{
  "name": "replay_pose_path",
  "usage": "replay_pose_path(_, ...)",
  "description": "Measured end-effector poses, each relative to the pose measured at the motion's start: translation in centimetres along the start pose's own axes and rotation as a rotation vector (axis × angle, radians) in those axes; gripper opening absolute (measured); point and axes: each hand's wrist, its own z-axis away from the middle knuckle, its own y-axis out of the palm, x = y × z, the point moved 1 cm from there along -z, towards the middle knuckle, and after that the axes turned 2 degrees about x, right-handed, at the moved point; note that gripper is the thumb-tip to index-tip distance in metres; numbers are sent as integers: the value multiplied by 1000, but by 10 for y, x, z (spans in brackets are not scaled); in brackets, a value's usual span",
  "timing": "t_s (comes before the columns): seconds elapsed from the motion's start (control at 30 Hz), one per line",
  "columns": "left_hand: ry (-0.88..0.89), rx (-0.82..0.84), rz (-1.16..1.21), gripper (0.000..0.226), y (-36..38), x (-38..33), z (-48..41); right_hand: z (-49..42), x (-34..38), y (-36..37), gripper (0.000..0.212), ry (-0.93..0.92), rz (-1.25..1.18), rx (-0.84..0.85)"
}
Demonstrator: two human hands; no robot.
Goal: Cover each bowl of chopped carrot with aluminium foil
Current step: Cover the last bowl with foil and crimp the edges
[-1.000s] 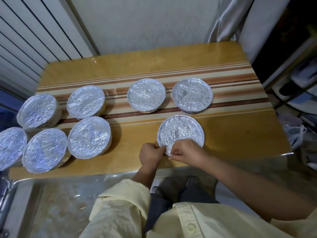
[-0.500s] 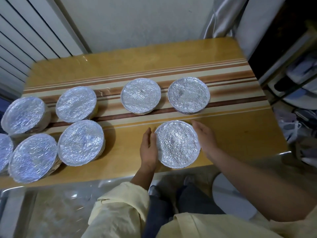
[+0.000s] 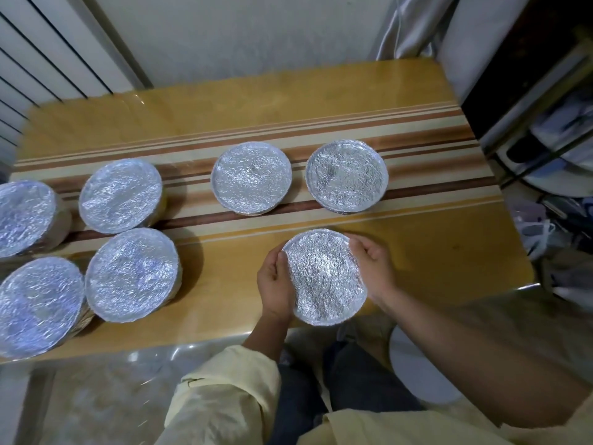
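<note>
A foil-covered bowl sits near the front edge of the striped wooden table. My left hand cups its left rim, fingers curled round the side. On the opposite side my right hand grips the right rim. Crinkled foil hides the bowl's contents. Two more foil-covered bowls stand just beyond it on the stripes. Several other covered bowls cluster at the left.
A white wall and a ribbed panel rise behind the table. Beyond the right edge stand a dark shelf and a plastic bag. My yellow sleeve and lap lie below the front edge.
My hands left the bowl's near edge, where they pinched the foil, and moved to opposite sides of the rim. The bowl now looks tilted or lifted slightly toward me.
</note>
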Motion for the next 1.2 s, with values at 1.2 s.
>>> replay_pose_path(1.2,62,93,-133,31,-3,1,-9,-55,32,19,39,0,537,671)
